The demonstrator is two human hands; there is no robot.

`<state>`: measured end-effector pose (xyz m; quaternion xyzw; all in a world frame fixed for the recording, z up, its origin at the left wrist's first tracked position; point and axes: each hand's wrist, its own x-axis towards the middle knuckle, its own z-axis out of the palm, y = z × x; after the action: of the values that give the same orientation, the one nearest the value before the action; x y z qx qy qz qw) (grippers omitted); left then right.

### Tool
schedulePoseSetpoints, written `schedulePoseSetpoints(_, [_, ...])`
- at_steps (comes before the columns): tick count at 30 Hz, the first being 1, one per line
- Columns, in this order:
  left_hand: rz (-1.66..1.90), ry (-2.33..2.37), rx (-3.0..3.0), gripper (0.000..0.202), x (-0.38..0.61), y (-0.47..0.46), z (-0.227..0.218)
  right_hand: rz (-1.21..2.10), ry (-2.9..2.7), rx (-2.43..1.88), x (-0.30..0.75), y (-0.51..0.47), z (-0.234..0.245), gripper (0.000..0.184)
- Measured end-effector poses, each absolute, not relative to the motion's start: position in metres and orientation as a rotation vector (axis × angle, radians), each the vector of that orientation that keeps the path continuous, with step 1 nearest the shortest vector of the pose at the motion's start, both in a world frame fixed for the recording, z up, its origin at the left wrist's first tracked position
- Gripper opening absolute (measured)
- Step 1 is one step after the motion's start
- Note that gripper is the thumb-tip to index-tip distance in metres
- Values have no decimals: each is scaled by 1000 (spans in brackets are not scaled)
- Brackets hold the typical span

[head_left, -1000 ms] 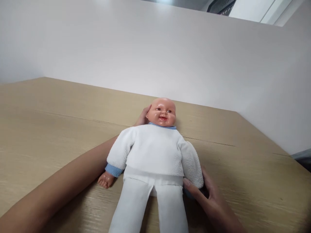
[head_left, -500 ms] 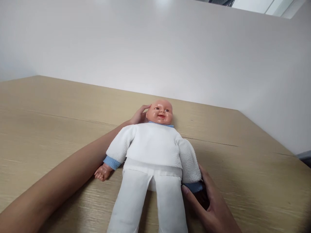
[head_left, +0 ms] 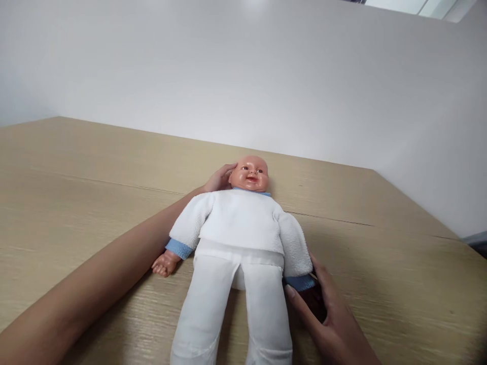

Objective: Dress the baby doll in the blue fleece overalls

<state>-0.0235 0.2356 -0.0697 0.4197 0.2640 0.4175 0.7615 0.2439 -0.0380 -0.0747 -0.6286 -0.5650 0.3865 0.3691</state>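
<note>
A baby doll (head_left: 241, 223) lies on its back on the table, its bald head toward the wall. It wears a white fleece top with blue cuffs and collar, and white trousers; its feet are cut off by the lower edge. My left hand (head_left: 219, 178) holds the side of the doll's head, fingers curved against it and partly hidden behind. Lower down, my right hand (head_left: 335, 319) is closed loosely around the blue cuff and hand of the doll's arm on the right, thumb and fingers on either side. The doll's other hand (head_left: 166, 263) rests beside my left forearm.
The light wooden table (head_left: 95, 152) has a seam running across it. A pale wall (head_left: 228, 76) stands behind its far edge. Something dark (head_left: 477, 243) shows beyond the table's right edge.
Both hands keep their places on the doll. The doll's arm on the left has shifted slightly upward and inward, and the view has tilted a little.
</note>
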Motion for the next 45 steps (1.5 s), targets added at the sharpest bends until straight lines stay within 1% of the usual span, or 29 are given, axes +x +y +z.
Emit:
schedulePoseSetpoints(5, [902,531,959,57,-22,235,-70,1008,-1431,-1595,244,-38,-74,78])
schedulePoseSetpoints(20, [903,550,971,47,-24,233,-69,950,-1532,-1607,244,-36,-69,73])
schedulePoseSetpoints(26, [882,540,962,48,-25,234,-67,919,-1579,-1546,247,-33,-74,69])
schedulePoseSetpoints(30, [886,580,977,50,-24,237,-67,864,-1621,-1511,247,-31,-77,62])
schedulePoseSetpoints(35, [915,628,998,50,-22,241,-69,794,-1670,-1494,245,-28,-81,69])
schedulePoseSetpoints(40, [934,649,974,48,-20,246,-70,772,-1680,-1467,244,-26,-83,70])
schedulePoseSetpoints(45, [879,581,963,51,-19,247,-75,757,-1705,-1426,242,-24,-81,72])
